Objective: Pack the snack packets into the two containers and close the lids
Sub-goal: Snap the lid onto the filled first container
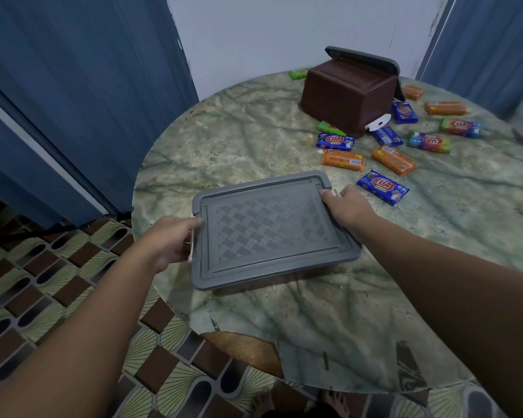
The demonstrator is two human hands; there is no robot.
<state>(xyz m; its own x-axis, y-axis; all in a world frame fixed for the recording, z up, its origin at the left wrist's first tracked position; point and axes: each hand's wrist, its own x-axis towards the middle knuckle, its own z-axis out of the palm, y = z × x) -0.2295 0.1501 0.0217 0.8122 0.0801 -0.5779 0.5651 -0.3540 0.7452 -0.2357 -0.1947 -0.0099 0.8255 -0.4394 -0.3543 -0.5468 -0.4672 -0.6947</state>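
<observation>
You stand at a round table (254, 122) covered in a green marble-print sheet, torn at the near edge so that brown wood shows. Behind it rise a pale wall and blue pleated curtains (82, 86); the floor (27, 285) carries brown and fan-patterned tiles.

Take the grey lid (269, 227) as your landmark: a flat rectangular plastic panel with a raised rim and woven-basket embossing, sitting on a brown container whose side barely shows beneath it. Your left hand (171, 241) grasps its left end, fingers curled over a pale latch; your right hand (346, 206) grips the far right corner, thumb on top.

Beyond the lid, a second brown container (347, 98) lies tipped over, its ribbed base facing you and its own grey lid (372, 57) hanging open behind. Glossy snack packets (382, 187), blue, orange and rainbow-coloured, lie scattered around it, to the right of and beyond the landmark.
</observation>
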